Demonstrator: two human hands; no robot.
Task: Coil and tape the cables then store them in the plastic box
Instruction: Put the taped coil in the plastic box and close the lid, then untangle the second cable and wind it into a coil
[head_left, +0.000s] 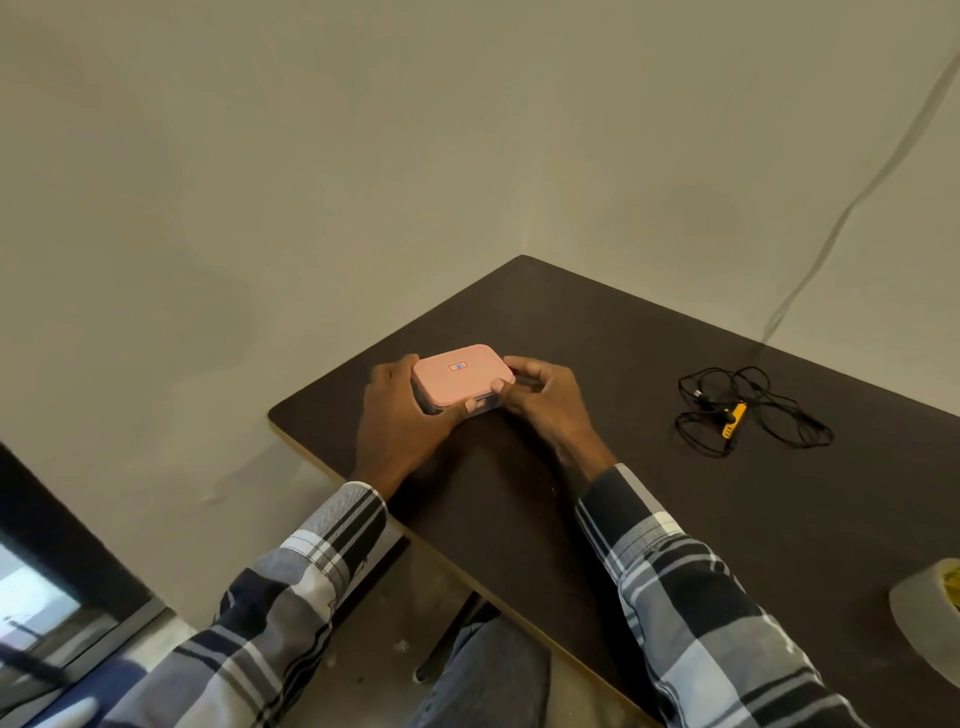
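A small plastic box (460, 376) with a pink lid and a small sticker on top rests on the dark table (675, 493) near its far left corner. My left hand (400, 421) grips the box's left side and front. My right hand (545, 400) holds its right end, thumb on the lid's edge. The lid looks closed. A loose tangle of black cable (748, 408) with a yellow piece lies on the table to the right, apart from both hands. A roll of pale tape (930, 618) sits at the right edge of view.
The table's left edge runs diagonally just below my left wrist. A beige wall stands close behind the table. A thin pale cord (852, 208) runs down the wall at the right. A dark window frame (62, 587) shows at the lower left.
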